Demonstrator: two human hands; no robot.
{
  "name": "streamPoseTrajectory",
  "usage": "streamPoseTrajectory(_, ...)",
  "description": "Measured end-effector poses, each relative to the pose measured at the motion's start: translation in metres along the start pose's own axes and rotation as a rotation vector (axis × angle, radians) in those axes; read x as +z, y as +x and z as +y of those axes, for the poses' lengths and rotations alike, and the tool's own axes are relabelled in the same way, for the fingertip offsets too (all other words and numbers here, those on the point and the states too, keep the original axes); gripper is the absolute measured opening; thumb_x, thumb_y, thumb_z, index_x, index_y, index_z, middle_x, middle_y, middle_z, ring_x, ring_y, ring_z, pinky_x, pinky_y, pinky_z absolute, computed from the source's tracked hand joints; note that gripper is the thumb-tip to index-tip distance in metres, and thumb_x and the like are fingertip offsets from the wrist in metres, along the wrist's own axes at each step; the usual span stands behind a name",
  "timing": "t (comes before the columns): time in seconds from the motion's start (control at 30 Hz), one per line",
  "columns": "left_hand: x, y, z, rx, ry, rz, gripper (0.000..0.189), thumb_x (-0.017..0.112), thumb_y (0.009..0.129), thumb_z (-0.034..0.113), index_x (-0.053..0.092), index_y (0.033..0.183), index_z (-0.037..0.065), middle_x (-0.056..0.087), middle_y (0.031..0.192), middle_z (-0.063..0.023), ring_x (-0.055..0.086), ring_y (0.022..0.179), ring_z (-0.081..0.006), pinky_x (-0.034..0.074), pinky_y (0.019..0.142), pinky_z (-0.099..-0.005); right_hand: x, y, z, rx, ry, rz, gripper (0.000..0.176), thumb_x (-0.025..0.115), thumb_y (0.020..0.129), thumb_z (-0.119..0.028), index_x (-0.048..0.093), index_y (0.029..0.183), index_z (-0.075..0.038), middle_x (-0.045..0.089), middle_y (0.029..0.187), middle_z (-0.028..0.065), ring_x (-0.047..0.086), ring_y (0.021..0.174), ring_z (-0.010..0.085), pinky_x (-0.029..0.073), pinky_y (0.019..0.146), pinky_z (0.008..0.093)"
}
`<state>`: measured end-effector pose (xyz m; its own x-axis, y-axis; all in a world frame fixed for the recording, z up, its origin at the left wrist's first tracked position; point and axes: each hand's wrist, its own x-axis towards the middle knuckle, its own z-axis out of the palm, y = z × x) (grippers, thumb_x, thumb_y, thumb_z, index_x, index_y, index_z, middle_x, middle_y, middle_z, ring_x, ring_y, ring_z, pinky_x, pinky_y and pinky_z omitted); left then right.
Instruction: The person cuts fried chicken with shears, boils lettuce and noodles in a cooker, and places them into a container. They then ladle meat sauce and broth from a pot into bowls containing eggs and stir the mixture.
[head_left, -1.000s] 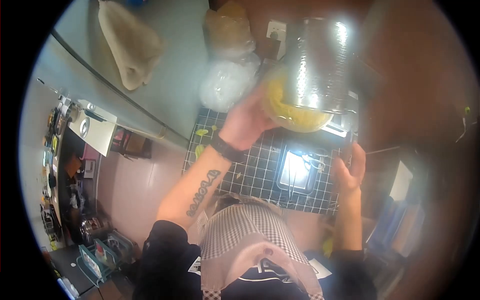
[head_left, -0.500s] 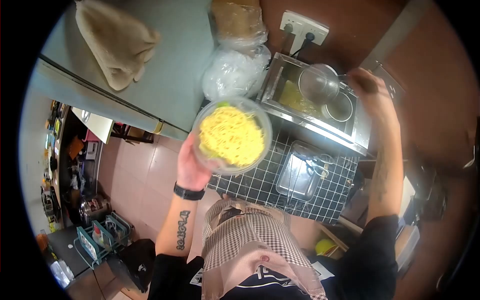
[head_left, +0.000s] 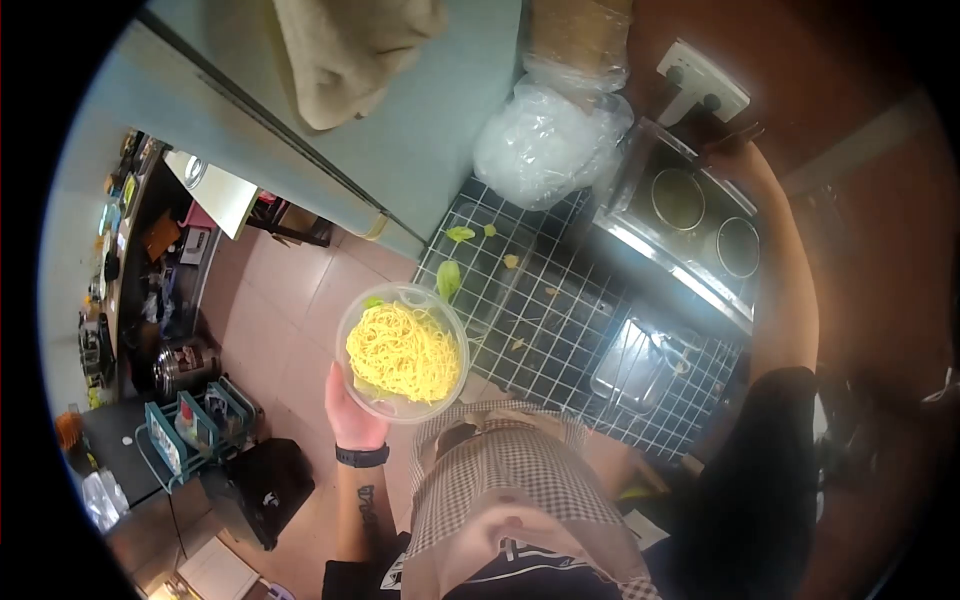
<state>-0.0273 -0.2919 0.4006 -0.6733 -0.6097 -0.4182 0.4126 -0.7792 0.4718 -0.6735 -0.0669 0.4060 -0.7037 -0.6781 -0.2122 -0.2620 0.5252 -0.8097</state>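
A tiled counter [head_left: 545, 335] is running across the middle of the kitchen, with a pinkish floor [head_left: 305, 280] showing to its left. The left hand [head_left: 354, 410] is gripping a clear bowl [head_left: 442, 303], its thumb lying along the outer wall. The bowl is hanging in the air in front of the apron [head_left: 510, 460], just beside the counter's near left edge, and is holding yellow noodles [head_left: 403, 352] (a bit of green is peeping out at the rim). The right hand [head_left: 737, 160] is reaching over the far side of a steel cooker [head_left: 680, 268], near the wall socket [head_left: 705, 78]; its fingers are blurring into shadow, so whether they are closing on anything cannot be told. Two round rings are showing in the cooker's top. A shiny tray [head_left: 640, 365] is lying on the counter, green leaves [head_left: 447, 279] are lying near the bowl, and a plastic bag [head_left: 550, 145] is sitting beside the cooker.
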Motion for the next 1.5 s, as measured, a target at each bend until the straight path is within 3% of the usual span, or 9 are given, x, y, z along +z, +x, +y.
streamPoseTrajectory(0.17,-0.028,0.005,0.042,-0.047,0.075,-0.009,0.059,0.04,0.101,0.042,0.038,0.144,0.001,0.045,0.146,-0.0149,0.045,0.132,-0.0299,0.037,0.109,-0.0442,0.035,-0.105,-0.057,0.077,-0.059,0.739,0.034,0.067,0.091,-0.018,0.062,0.118,0.003,0.067,0.086,0.0064,0.061,0.06,0.01,0.049,0.052,0.0235)
streamPoseTrajectory(0.23,-0.037,0.011,0.055,-0.051,0.121,-0.026,0.059,0.04,0.101,0.042,0.039,0.143,0.001,0.046,0.145,-0.0152,0.046,0.132,-0.0304,0.037,0.109,-0.0444,0.018,-0.153,0.005,-0.1,-0.123,1.079,0.031,0.067,0.093,-0.024,0.065,0.111,0.0,0.066,0.083,0.0044,0.057,0.059,0.0073,0.045,0.051,0.0212)
streamPoseTrajectory(0.37,-0.029,0.019,0.063,-0.022,0.103,-0.09,0.059,0.04,0.101,0.041,0.039,0.144,0.0,0.046,0.145,-0.0162,0.046,0.131,-0.0313,0.038,0.109,-0.045,-0.031,-0.253,0.153,0.212,-0.101,1.444,0.035,0.064,0.093,-0.032,0.065,0.103,0.002,0.064,0.081,0.0048,0.054,0.068,0.0092,0.047,0.06,0.0299)
streamPoseTrajectory(0.47,-0.022,0.015,0.043,0.041,0.064,-0.084,0.059,0.04,0.101,0.041,0.038,0.145,0.001,0.044,0.147,-0.0162,0.046,0.131,-0.0312,0.038,0.109,-0.0453,-0.073,-0.316,0.37,0.627,0.804,0.78,0.035,0.059,0.091,-0.052,0.067,0.091,-0.018,0.058,0.076,-0.0035,0.05,0.061,0.0128,0.034,0.042,0.0311)
streamPoseTrajectory(0.53,-0.016,0.011,0.027,0.083,0.031,-0.069,0.059,0.04,0.101,0.041,0.038,0.145,0.002,0.044,0.147,-0.0162,0.046,0.132,-0.0314,0.038,0.109,-0.0457,-0.017,-0.303,0.289,0.968,0.85,0.559,0.032,0.057,0.094,-0.044,0.064,0.103,-0.013,0.06,0.084,0.0005,0.055,0.069,0.0151,0.044,0.055,0.0308)
streamPoseTrajectory(0.63,-0.004,0.007,0.004,0.113,-0.017,-0.064,0.058,0.041,0.101,0.041,0.041,0.143,0.002,0.046,0.146,-0.0172,0.047,0.131,-0.0317,0.038,0.109,-0.0475,-0.03,-0.309,0.43,0.335,0.903,0.253,0.025,0.052,0.098,-0.024,0.062,0.114,-0.008,0.066,0.106,0.0061,0.063,0.096,0.0212,0.05,0.085,0.0367)
streamPoseTrajectory(0.93,0.001,-0.002,-0.007,0.135,-0.036,-0.029,0.056,0.042,0.1,0.039,0.044,0.14,0.0,0.049,0.143,-0.0181,0.05,0.128,-0.0323,0.039,0.109,-0.0464,-0.018,-0.296,0.407,0.386,1.24,0.255,0.033,0.061,0.091,-0.018,0.06,0.12,-0.001,0.064,0.12,0.012,0.061,0.108,0.0263,0.045,0.098,0.0378)
streamPoseTrajectory(1.2,-0.054,-0.005,0.045,0.187,-0.137,0.211,0.054,0.047,0.097,0.038,0.049,0.137,0.003,0.053,0.14,-0.0148,0.049,0.129,-0.0302,0.036,0.11,-0.0466,0.097,-0.21,0.279,0.223,0.144,0.982,0.029,0.06,0.092,-0.017,0.062,0.116,-0.001,0.066,0.113,0.0113,0.062,0.103,0.0258,0.048,0.094,0.0373)
streamPoseTrajectory(1.5,-0.198,-0.002,0.216,0.318,-0.266,0.085,0.052,0.038,0.101,0.032,0.037,0.145,0.004,0.045,0.146,-0.0126,0.048,0.131,-0.0287,0.039,0.11,-0.0451,0.551,-0.179,-0.003,0.295,0.045,-0.212,0.025,0.059,0.092,-0.016,0.065,0.111,-0.001,0.069,0.105,0.0105,0.064,0.098,0.0252,0.05,0.088,0.0368)
